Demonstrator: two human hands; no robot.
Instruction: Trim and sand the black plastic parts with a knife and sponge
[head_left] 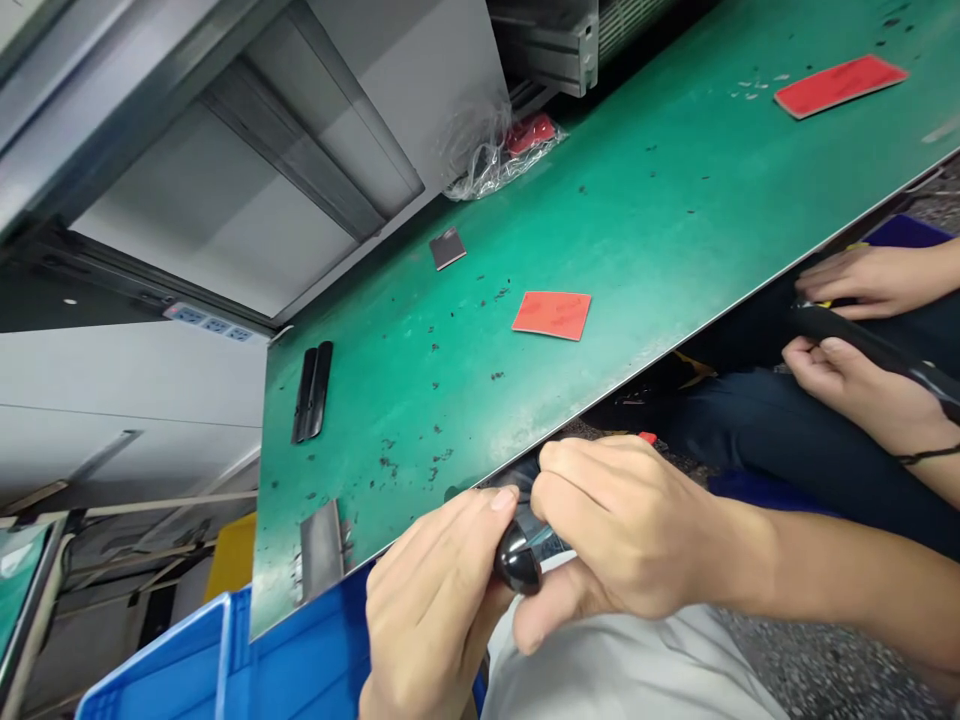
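Just off the table's front edge, both hands are close together on a glossy black piece with a rounded end (519, 562). My left hand (435, 600) is closed round it from the left, thumb lying along its top. My right hand (630, 530) is curled against it from the right, with the thumb below. A shiny bluish-grey part shows between the hands; I cannot make out what it is. The fingers cover the rest of the piece. On the green table (390, 400) behind lie a red rectangular pad (553, 315) and two long black pieces (311, 392) side by side.
A grey flat plate (322, 550) lies near the table's corner, above a blue bin (300, 660). Farther back are a small dark square (448, 249), a plastic bag (495, 155) and another red pad (840, 86). At right, a co-worker's hands (862, 370) hold a long black piece.
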